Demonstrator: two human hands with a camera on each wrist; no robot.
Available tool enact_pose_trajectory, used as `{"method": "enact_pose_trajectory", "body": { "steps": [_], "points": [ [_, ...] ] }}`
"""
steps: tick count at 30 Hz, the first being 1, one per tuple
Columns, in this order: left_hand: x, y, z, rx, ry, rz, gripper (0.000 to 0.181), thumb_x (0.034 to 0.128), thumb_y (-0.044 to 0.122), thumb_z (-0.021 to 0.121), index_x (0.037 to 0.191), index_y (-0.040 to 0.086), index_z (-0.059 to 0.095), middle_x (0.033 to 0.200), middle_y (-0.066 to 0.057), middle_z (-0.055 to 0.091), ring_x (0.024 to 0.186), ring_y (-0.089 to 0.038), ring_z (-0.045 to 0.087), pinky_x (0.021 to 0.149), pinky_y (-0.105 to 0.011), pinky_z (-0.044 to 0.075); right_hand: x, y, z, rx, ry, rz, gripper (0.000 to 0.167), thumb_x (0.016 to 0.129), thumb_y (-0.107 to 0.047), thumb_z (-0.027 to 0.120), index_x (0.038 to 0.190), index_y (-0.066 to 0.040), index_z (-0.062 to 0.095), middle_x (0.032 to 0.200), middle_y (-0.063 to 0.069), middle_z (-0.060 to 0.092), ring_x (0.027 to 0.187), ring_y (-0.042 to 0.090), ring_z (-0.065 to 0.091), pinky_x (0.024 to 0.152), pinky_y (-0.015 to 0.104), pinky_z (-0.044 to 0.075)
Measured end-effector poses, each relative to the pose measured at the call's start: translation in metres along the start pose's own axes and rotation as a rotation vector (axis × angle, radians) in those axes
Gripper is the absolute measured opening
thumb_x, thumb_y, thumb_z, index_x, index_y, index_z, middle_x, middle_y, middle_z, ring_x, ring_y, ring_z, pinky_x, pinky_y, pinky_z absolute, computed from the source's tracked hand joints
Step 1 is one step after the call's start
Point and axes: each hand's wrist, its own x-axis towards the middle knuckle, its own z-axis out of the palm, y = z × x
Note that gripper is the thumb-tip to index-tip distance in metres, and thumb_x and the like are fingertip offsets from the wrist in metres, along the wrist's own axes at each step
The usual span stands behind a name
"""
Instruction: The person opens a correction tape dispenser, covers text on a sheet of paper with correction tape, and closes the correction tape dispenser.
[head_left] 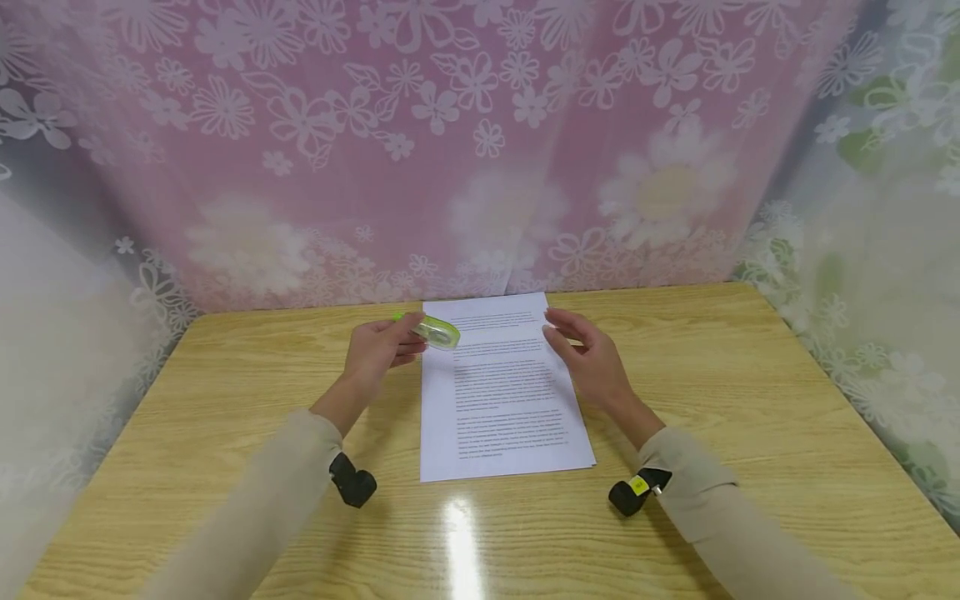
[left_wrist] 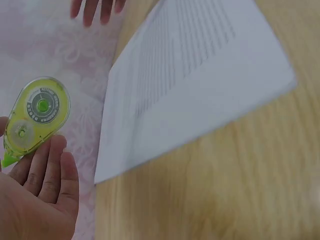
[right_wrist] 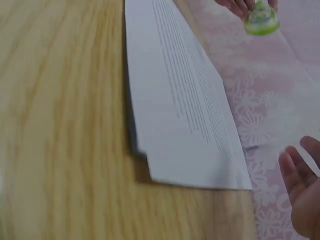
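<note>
Between the thumb and fingers of my left hand (head_left: pixel 377 352) is a green, see-through correction tape (head_left: pixel 437 332), pinched by its narrow end. The left wrist view shows the round reel of the correction tape (left_wrist: pixel 42 107) and its bright green tip. Printed sheets of paper (head_left: pixel 498 392) lie on the table beneath it, in a stack with slightly uneven edges. My right hand (head_left: pixel 588 354) hovers by the upper right edge of the paper, fingers loosely bent, with nothing in it. In the right wrist view, part of the right hand (right_wrist: pixel 302 200) shows at the right border.
The wooden table (head_left: pixel 750 400) carries the paper near its far edge. Behind it hangs a pink flowered curtain (head_left: pixel 450 167), with pale flowered sheets at both sides. A black wrist camera (head_left: pixel 352 482) is strapped at each sleeve.
</note>
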Motion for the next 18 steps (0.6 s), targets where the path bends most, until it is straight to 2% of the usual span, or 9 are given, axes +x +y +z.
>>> {"method": "enact_pose_trajectory", "body": {
  "steps": [3, 6, 12, 14, 18],
  "points": [
    [0.004, 0.005, -0.012, 0.07, -0.012, 0.0, 0.051, 0.0866, 0.042, 0.069, 0.11, -0.003, 0.064, 0.095, -0.012, 0.071, 0.085, -0.018, 0.069, 0.088, -0.04, 0.051, 0.001, 0.001, -0.007, -0.109, -0.012, 0.026, 0.059, 0.094, -0.048, 0.056, 0.141, -0.014, 0.048, 0.142, 0.006, 0.047, 0.127, 0.027, 0.045, 0.099, 0.047, 0.041],
    [0.008, 0.009, -0.024, 0.162, -0.046, -0.012, 0.055, 0.0868, 0.044, 0.068, 0.113, -0.003, 0.064, 0.094, -0.013, 0.07, 0.084, -0.019, 0.069, 0.088, -0.042, 0.05, 0.003, 0.002, -0.013, -0.287, -0.037, 0.032, 0.067, 0.093, -0.056, 0.051, 0.145, -0.015, 0.042, 0.147, 0.01, 0.04, 0.133, 0.032, 0.037, 0.102, 0.052, 0.035],
    [0.015, 0.019, -0.045, 0.437, -0.162, -0.026, 0.052, 0.0883, 0.044, 0.066, 0.107, -0.004, 0.066, 0.093, -0.016, 0.069, 0.088, -0.028, 0.069, 0.085, -0.043, 0.052, 0.007, 0.004, -0.023, -0.555, -0.099, 0.009, 0.072, 0.094, -0.059, 0.046, 0.148, -0.013, 0.037, 0.153, 0.015, 0.028, 0.137, 0.04, 0.025, 0.108, 0.056, 0.021],
    [0.017, 0.022, -0.049, 0.525, -0.188, -0.02, 0.049, 0.0885, 0.042, 0.066, 0.099, -0.006, 0.067, 0.092, -0.018, 0.069, 0.09, -0.032, 0.067, 0.084, -0.043, 0.053, 0.007, 0.006, -0.027, -0.633, -0.125, 0.007, 0.074, 0.094, -0.06, 0.044, 0.149, -0.012, 0.034, 0.154, 0.016, 0.024, 0.138, 0.043, 0.021, 0.11, 0.055, 0.015],
    [0.02, 0.025, -0.054, 0.679, -0.194, 0.005, 0.043, 0.0892, 0.039, 0.066, 0.077, -0.003, 0.065, 0.081, -0.017, 0.069, 0.081, -0.034, 0.067, 0.078, -0.044, 0.054, 0.007, 0.009, -0.033, -0.779, -0.17, -0.007, 0.078, 0.093, -0.063, 0.041, 0.151, -0.012, 0.03, 0.155, 0.02, 0.019, 0.141, 0.042, 0.012, 0.113, 0.048, 0.003]
  ]
}}
